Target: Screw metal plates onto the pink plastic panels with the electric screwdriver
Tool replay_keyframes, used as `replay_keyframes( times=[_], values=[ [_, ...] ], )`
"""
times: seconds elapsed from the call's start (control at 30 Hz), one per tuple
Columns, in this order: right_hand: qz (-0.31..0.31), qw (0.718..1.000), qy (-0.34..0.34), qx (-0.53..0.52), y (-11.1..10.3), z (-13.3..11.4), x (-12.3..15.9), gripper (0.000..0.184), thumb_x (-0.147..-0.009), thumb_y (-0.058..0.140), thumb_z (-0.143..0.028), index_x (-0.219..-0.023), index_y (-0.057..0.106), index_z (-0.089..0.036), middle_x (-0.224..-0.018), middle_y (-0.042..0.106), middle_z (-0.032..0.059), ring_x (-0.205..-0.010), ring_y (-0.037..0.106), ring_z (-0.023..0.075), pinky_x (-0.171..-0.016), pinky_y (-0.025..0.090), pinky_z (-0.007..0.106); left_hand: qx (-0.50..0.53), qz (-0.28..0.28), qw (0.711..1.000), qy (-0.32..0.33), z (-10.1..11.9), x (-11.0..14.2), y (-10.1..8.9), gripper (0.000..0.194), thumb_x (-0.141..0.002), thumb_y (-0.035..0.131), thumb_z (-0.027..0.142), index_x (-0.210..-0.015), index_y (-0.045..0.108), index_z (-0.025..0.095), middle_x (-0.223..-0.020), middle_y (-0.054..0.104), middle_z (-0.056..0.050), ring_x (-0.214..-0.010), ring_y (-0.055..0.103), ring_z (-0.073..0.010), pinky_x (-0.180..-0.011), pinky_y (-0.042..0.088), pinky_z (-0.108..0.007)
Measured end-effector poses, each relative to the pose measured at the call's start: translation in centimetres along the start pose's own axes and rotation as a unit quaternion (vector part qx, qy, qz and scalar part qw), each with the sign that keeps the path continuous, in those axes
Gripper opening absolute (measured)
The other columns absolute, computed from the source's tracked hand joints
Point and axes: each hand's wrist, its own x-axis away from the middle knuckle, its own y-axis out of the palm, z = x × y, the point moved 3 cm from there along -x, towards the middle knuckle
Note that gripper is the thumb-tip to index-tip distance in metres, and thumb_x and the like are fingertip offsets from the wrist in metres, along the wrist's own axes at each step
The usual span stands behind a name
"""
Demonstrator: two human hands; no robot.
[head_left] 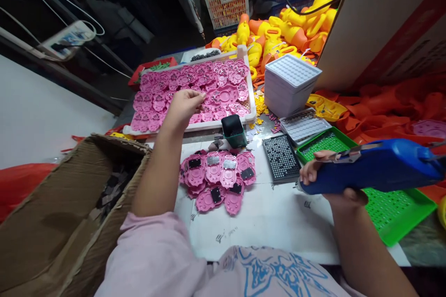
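My left hand (pixel 185 106) reaches over the white tray (pixel 251 97), which is filled with rows of pink plastic shells (pixel 153 102). Its thumb and fingers are pinched at the edge of one pink plastic shell (pixel 223 94), which lies crosswise above the others. In my right hand (pixel 311 171) is a blue electric screwdriver (pixel 369 167), held level with its tip toward the left. Between the hands, a pile of pink shells with black or silvery rectangles (pixel 213 169) lies on the white work surface (pixel 251 227).
Beyond the pile stands a small dark green container (pixel 234 132). A black perforated tray (pixel 281 158) of small parts and green trays (pixel 400 211) are at right. White trays are stacked (pixel 291 86) behind. Yellow duck-shaped parts (pixel 272 39) heap at the back. A cardboard box (pixel 52 209) stands left.
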Motion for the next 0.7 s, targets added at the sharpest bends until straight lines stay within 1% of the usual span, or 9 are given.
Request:
replay_keyframes(
  times=[0.07,0.13,0.17,0.23,0.3,0.37,0.43,0.6,0.7],
  values=[
    [0.008,1.000,0.000,-0.002,0.0,-0.2,0.0,0.058,-0.069,0.061,-0.056,-0.117,0.057,-0.024,-0.066,0.056,0.0035,-0.059,0.055,0.0161,-0.053,0.047,0.032,0.022,0.001,0.999,0.044,1.2,3.5,-0.8,0.016,-0.078,0.062,0.027,-0.069,0.057,0.014,-0.057,0.049,0.003,-0.049,0.045,-0.0060,-0.049,0.037,-0.017],
    [0.014,1.000,0.001,-0.003,-0.1,-0.3,0.0,0.058,-0.068,0.062,-0.056,-0.116,0.058,-0.023,-0.066,0.056,0.0036,-0.059,0.055,0.0165,-0.053,0.046,0.032,0.000,-0.036,0.997,0.067,1.7,7.3,-0.4,0.016,-0.077,0.062,0.031,-0.073,0.061,0.015,-0.059,0.052,0.002,-0.051,0.047,-0.0079,-0.051,0.038,-0.019],
    [0.017,1.000,0.002,-0.005,-0.1,-0.3,0.1,0.058,-0.068,0.062,-0.056,-0.116,0.058,-0.023,-0.066,0.056,0.0037,-0.059,0.055,0.0168,-0.053,0.046,0.033,-0.019,-0.057,0.996,0.066,1.7,9.1,0.2,0.016,-0.078,0.061,0.032,-0.076,0.062,0.016,-0.062,0.056,0.001,-0.055,0.050,-0.0094,-0.053,0.040,-0.020],
    [0.022,1.000,0.007,-0.006,-0.2,-0.3,0.2,0.058,-0.067,0.063,-0.056,-0.114,0.058,-0.023,-0.066,0.057,0.0041,-0.059,0.055,0.0175,-0.053,0.046,0.034,-0.091,-0.135,0.984,0.070,1.4,12.3,2.2,0.017,-0.081,0.057,0.032,-0.077,0.063,0.017,-0.069,0.061,0.000,-0.063,0.055,-0.0122,-0.059,0.042,-0.023],
    [0.033,0.999,0.016,-0.007,-0.3,-0.2,0.3,0.058,-0.065,0.064,-0.055,-0.114,0.058,-0.023,-0.066,0.057,0.0044,-0.059,0.055,0.0179,-0.053,0.046,0.035,-0.189,-0.222,0.952,0.090,0.7,14.8,4.8,0.020,-0.087,0.050,0.031,-0.079,0.063,0.018,-0.074,0.065,-0.001,-0.068,0.058,-0.0142,-0.062,0.044,-0.025],
    [0.044,0.999,0.027,-0.005,-0.4,0.0,0.4,0.059,-0.064,0.065,-0.055,-0.113,0.058,-0.024,-0.066,0.058,0.0046,-0.059,0.055,0.0183,-0.054,0.046,0.035,-0.278,-0.286,0.909,0.120,0.0,16.4,7.3,0.022,-0.090,0.044,0.027,-0.082,0.063,0.018,-0.079,0.066,-0.002,-0.071,0.060,-0.0154,-0.064,0.045,-0.026],
    [0.048,0.998,0.036,-0.001,-0.5,0.2,0.4,0.060,-0.063,0.066,-0.057,-0.112,0.058,-0.024,-0.066,0.058,0.0042,-0.058,0.055,0.0188,-0.053,0.046,0.036,-0.327,-0.314,0.880,0.141,-0.6,17.4,9.5,0.023,-0.091,0.041,0.022,-0.084,0.063,0.018,-0.082,0.067,-0.005,-0.075,0.060,-0.0174,-0.067,0.045,-0.028],
    [0.041,0.998,0.042,0.008,-0.6,0.2,0.4,0.058,-0.064,0.066,-0.056,-0.112,0.059,-0.025,-0.066,0.057,0.0039,-0.057,0.055,0.0188,-0.053,0.046,0.037,-0.379,-0.354,0.831,0.200,-1.8,19.0,13.9,0.012,-0.078,0.054,0.012,-0.075,0.065,0.015,-0.077,0.066,-0.010,-0.081,0.057,-0.0242,-0.073,0.041,-0.037],
    [0.035,0.999,0.033,0.012,-0.5,0.0,0.4,0.058,-0.065,0.063,-0.056,-0.114,0.058,-0.025,-0.066,0.056,0.0041,-0.058,0.055,0.0186,-0.054,0.046,0.036,-0.391,-0.369,0.807,0.244,-2.7,20.0,15.7,0.009,-0.076,0.058,0.011,-0.080,0.065,0.014,-0.083,0.065,-0.013,-0.087,0.054,-0.0272,-0.074,0.037,-0.041]
  ],
)
